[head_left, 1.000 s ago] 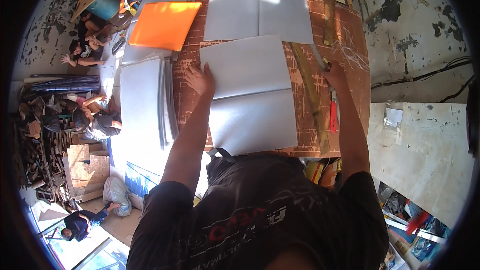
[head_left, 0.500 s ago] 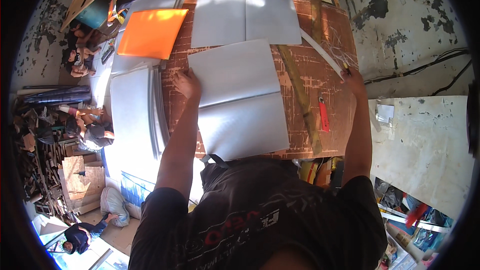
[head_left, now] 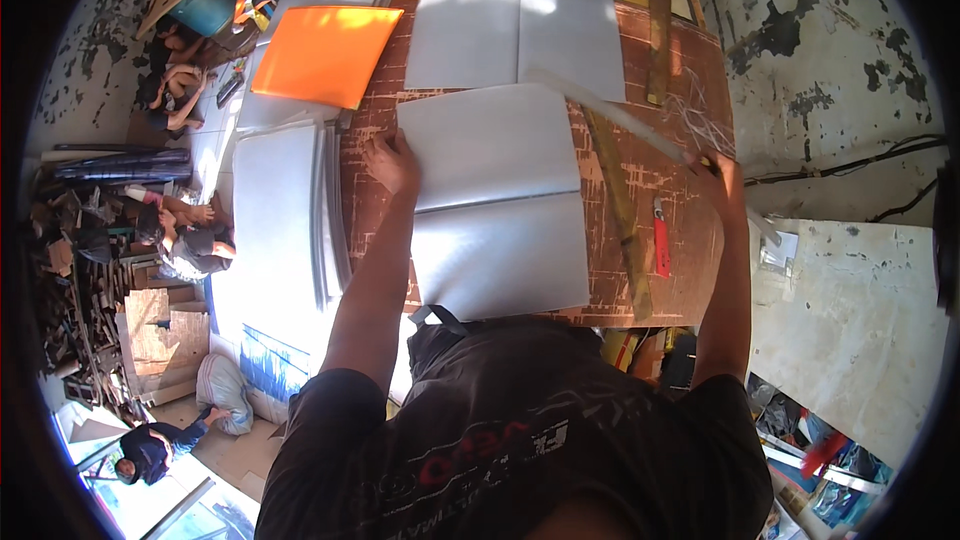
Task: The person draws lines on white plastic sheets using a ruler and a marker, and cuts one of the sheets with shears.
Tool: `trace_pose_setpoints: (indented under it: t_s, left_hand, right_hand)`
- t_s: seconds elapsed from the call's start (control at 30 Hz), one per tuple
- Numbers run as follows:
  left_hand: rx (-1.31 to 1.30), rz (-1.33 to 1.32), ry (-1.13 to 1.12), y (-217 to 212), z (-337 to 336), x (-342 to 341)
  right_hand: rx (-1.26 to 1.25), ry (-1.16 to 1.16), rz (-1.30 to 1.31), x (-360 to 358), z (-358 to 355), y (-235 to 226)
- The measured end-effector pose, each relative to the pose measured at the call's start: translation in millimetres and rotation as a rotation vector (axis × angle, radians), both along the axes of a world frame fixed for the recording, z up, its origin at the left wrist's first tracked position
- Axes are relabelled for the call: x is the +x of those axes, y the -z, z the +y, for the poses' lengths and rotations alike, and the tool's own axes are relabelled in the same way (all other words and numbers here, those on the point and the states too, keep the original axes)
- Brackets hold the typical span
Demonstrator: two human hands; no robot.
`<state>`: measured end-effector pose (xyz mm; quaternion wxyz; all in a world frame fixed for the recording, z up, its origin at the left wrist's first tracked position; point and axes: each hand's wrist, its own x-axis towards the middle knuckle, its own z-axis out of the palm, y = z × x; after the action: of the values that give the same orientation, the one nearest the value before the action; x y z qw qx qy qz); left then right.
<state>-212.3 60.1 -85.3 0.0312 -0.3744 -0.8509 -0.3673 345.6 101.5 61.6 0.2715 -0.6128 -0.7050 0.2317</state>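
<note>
A grey sheet [head_left: 500, 250] with a dark crease across it lies before me on a brown board-topped table. Beside its left edge rests my left hand [head_left: 393, 162], fingers bent and slightly apart, holding nothing that I can see. My right hand [head_left: 716, 180], over the table's right side, is closed on one end of a long pale strip [head_left: 640, 127]. The strip's other end reaches left to the sheet's upper right corner and is blurred. Another creased grey sheet [head_left: 465, 35] lies beyond. A red-handled cutter [head_left: 661, 245] lies between the near sheet and my right forearm.
Stacked grey sheets [head_left: 280, 210] stand at the left, with an orange sheet [head_left: 325, 55] behind. A worn wooden strip [head_left: 622, 220] lies right of the near sheet. Tangled clear strands [head_left: 700, 115] lie near the right edge. Several people sit at the far left.
My right hand has moved the pale strip leftward, so its far end now reaches the near sheet's upper corner. My left hand stays at the sheet's edge. The whole view has shifted slightly.
</note>
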Motion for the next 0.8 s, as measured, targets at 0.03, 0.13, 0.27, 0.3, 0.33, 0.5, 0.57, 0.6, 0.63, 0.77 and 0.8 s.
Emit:
trace_pose_setpoints:
  t_s: [0.03,0.13,0.27,0.3,0.33,0.5,0.57,0.6,0.63,0.77,0.8]
  left_hand:
    - [-0.002,0.005,-0.008,0.5,0.2,-1.0]
    - [0.009,-0.02,-0.005,-0.7,-4.2,-4.8]
    - [0.016,-0.012,-0.008,-1.9,-1.0,-3.4]
    - [-0.016,-0.042,-0.025,-3.1,0.4,-4.0]
    - [-0.048,-0.071,-0.043,-4.7,1.6,-4.1]
    - [-0.116,-0.093,-0.133,-11.9,10.4,2.8]
    - [-0.131,-0.101,-0.14,-13.3,10.5,4.0]
    - [-0.13,-0.099,-0.135,-14.1,9.5,4.7]
    - [-0.128,-0.097,-0.129,-14.0,8.8,4.7]
    - [-0.168,-0.103,-0.149,-14.1,10.4,5.3]
    - [-0.163,-0.097,-0.146,-14.0,10.5,6.3]
  right_hand:
    - [-0.023,-0.061,0.009,-21.5,10.6,8.9]
    - [-0.072,-0.247,-0.233,-96.4,39.6,7.3]
    - [-0.007,-0.404,-0.281,-149.0,81.5,36.1]
    - [-0.009,-0.41,-0.278,-160.7,90.5,38.6]
    - [-0.032,-0.432,-0.315,-173.2,99.0,40.4]
    - [-0.052,-0.497,-0.257,-201.4,121.4,47.8]
    - [-0.077,-0.551,-0.285,-205.1,128.6,49.2]
    - [-0.08,-0.552,-0.286,-207.1,131.2,50.5]
    - [-0.099,-0.55,-0.319,-209.3,133.2,52.1]
    - [-0.103,-0.56,-0.321,-210.7,140.0,61.5]
    - [-0.106,-0.557,-0.321,-210.4,141.3,65.1]
